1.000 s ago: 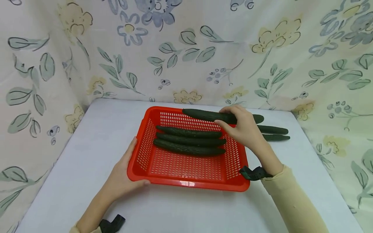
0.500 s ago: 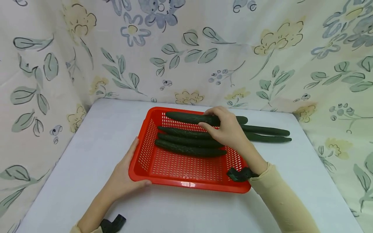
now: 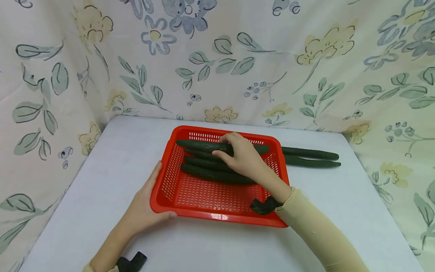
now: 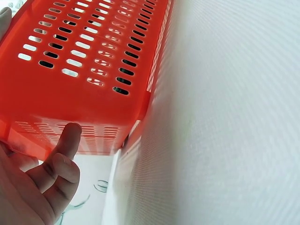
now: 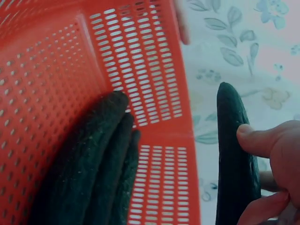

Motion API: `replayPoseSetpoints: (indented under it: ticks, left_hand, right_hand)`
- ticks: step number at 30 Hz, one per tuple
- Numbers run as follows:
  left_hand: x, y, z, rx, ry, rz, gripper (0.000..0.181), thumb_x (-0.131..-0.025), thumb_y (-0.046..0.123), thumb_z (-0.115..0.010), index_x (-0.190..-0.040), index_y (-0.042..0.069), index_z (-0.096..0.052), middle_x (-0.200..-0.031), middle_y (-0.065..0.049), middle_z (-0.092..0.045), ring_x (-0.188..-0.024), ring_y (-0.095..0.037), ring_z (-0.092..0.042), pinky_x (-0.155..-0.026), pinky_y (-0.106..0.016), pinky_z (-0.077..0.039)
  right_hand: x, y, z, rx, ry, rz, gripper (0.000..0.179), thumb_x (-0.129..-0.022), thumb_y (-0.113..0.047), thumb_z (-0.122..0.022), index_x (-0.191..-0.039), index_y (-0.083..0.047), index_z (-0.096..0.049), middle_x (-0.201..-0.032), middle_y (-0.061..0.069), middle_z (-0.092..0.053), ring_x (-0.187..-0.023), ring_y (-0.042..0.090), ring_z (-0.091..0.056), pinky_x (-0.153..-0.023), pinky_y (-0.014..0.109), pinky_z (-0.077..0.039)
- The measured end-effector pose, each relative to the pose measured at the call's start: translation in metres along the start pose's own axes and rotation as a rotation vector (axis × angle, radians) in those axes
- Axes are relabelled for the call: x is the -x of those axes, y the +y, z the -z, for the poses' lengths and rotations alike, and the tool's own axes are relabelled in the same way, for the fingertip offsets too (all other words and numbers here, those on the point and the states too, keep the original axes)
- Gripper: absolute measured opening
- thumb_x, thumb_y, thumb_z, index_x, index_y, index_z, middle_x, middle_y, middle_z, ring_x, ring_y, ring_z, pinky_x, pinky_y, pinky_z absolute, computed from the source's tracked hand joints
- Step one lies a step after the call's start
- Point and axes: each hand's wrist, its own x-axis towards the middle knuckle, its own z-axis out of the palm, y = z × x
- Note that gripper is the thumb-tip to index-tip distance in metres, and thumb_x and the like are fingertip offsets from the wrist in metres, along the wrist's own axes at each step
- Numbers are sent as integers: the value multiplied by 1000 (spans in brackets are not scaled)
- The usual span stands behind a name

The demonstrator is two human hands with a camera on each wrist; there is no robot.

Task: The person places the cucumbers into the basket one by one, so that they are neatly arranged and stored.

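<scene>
My right hand (image 3: 242, 156) pinches a dark green cucumber (image 3: 192, 144) by its middle, thumb on the near side. The cucumber lies level above the back part of a red perforated plastic basket (image 3: 210, 215). In the right wrist view the held cucumber (image 5: 232, 154) is apart from the basket wall. Three other cucumbers (image 3: 207, 174) rest side by side in the basket, partly covered by my right hand and forearm. My left hand (image 3: 142, 209) grips the basket's near left corner, thumb along the front rim, fingers on the left side. Curled fingers (image 4: 70, 138) touch the wall in the left wrist view.
Two more cucumbers, a rear one (image 3: 310, 153) and a nearer one (image 3: 312, 162), lie on the white table (image 3: 217, 249) right of the basket; its wall hides their left ends. A floral cloth (image 3: 217, 75) hangs behind the table. Dark straps circle both wrists.
My right hand has carried the cucumber left and slightly down, from over the basket's right rear edge to above the others inside. My left hand has stayed on the basket.
</scene>
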Motion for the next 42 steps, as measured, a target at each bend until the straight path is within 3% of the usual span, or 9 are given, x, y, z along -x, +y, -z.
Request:
replayPoseSetpoints:
  ticks: [7,15,30,42]
  left_hand:
    - [0,0,1,0,2,7,137,-69,30,-99,-172,35,-9,-169,-11,-37,-129,-31,-58,-83,-25,-59]
    - [2,-1,1,9,5,-2,137,-69,27,-100,-172,34,-9,-169,-11,-37,-129,-31,-58,-83,-26,-60]
    - [2,-2,1,2,8,-10,138,-68,27,-100,-172,35,-9,-170,-8,-36,-128,-29,-58,-84,-26,-60]
    - [1,-2,0,-3,6,-14,139,-68,27,-101,-172,33,-9,-170,-8,-35,-129,-28,-58,-84,-26,-60]
  right_hand:
    - [-1,0,-6,60,-152,-32,38,-98,-33,-78,-122,-3,-73,-119,11,-75,-111,27,-70,-101,45,-56]
    - [-1,4,-11,113,-286,2,36,-99,-34,-77,-120,-4,-74,-116,9,-76,-109,25,-71,-100,43,-57]
    - [-2,4,-16,136,-336,50,34,-97,-34,-80,-116,-6,-77,-108,6,-77,-97,20,-71,-95,40,-59]
    - [0,4,-31,170,-453,97,33,-98,-35,-78,-115,-7,-74,-107,6,-76,-93,18,-71,-88,38,-61]
